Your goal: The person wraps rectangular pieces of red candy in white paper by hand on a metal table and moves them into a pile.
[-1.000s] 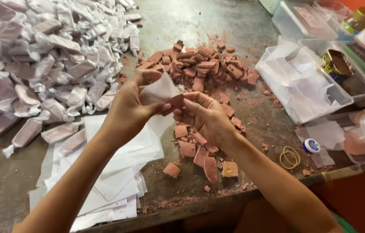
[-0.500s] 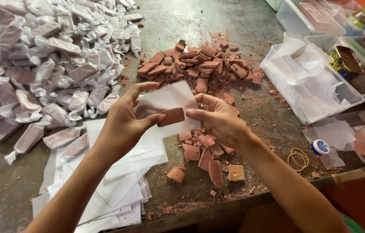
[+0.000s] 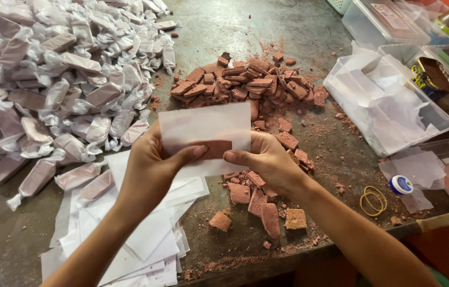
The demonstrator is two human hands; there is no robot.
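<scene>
The left hand [image 3: 152, 167] and right hand [image 3: 267, 162] both pinch 1 white paper sheet [image 3: 206, 130] above the table [image 3: 224, 32], thumbs closed over a reddish-brown candy bar [image 3: 215, 149] lying on the sheet's lower half. At 12 o'clock from the hands sits a heap of bare bars [image 3: 248, 85], at 10 o'clock a pile of wrapped candies [image 3: 49, 79], at 7 o'clock a stack of papers [image 3: 144, 234], and at 2 o'clock a clear tray [image 3: 389, 106].
</scene>
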